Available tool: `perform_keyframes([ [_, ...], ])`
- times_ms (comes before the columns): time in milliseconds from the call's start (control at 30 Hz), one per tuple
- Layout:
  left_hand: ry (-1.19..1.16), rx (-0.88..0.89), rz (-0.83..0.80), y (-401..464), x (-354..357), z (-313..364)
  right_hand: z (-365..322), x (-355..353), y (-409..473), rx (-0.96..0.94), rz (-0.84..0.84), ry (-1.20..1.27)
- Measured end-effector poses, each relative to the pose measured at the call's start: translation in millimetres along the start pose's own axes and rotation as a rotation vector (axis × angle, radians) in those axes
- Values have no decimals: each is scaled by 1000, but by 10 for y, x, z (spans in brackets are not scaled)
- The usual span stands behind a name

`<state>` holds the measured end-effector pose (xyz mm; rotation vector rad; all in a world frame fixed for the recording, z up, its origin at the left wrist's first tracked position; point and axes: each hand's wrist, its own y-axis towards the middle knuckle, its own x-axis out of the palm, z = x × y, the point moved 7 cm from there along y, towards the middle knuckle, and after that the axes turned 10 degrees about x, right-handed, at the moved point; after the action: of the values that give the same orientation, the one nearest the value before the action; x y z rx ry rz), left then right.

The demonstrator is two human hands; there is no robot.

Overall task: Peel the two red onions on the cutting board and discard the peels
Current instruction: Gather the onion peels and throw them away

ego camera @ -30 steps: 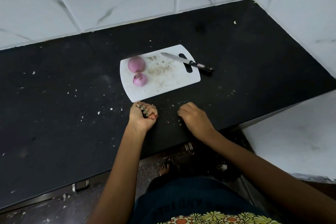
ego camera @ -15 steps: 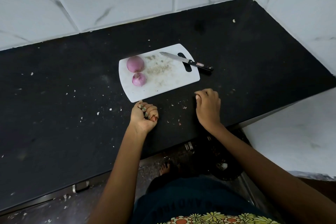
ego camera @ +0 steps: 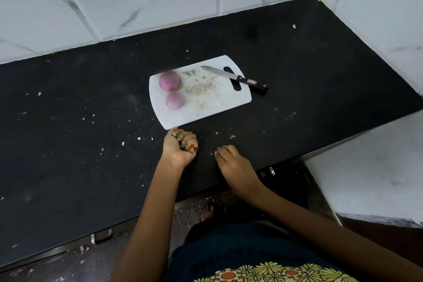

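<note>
Left hand point(ego camera: 179, 147) fisted round peels point(ego camera: 191, 149); right hand point(ego camera: 233, 163) relaxed, empty, on counter point(ego camera: 68, 144).

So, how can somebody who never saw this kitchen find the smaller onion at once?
Find the white plastic cutting board in the middle of the black stone counter. Two peeled, pinkish-purple round onions sit at its left end. The smaller onion is the one closer to the person; the bigger onion sits just behind it, toward the wall.
</note>
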<state>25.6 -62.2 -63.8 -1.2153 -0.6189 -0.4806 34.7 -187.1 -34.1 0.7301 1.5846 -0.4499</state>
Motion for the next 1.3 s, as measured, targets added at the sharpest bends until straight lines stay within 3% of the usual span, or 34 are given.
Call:
perform_keyframes([
  [233,-6,-15,-19,3,0,-44,146,-113,235,235,-181,214],
  [467,10,-23,-30,-28,9,-120,257,-163,428,360,-212,300],
  [567,-16,-4,-8,-32,33,-160,488,-102,500,676,-311,697],
  [633,-21,14,-2,-37,60,-185,515,-165,503,806,-264,983],
  [767,33,48,-14,-68,161,-223,312,-551,532,666,6,1020],
  [967,18,-17,-153,-344,470,-316,-107,-708,593,442,145,985],
  [1100,21,-94,-266,-462,632,-450,-105,-705,551,540,240,842],
  [1300,66,-8,-322,-466,792,-743,175,-852,371,640,260,1145],
])
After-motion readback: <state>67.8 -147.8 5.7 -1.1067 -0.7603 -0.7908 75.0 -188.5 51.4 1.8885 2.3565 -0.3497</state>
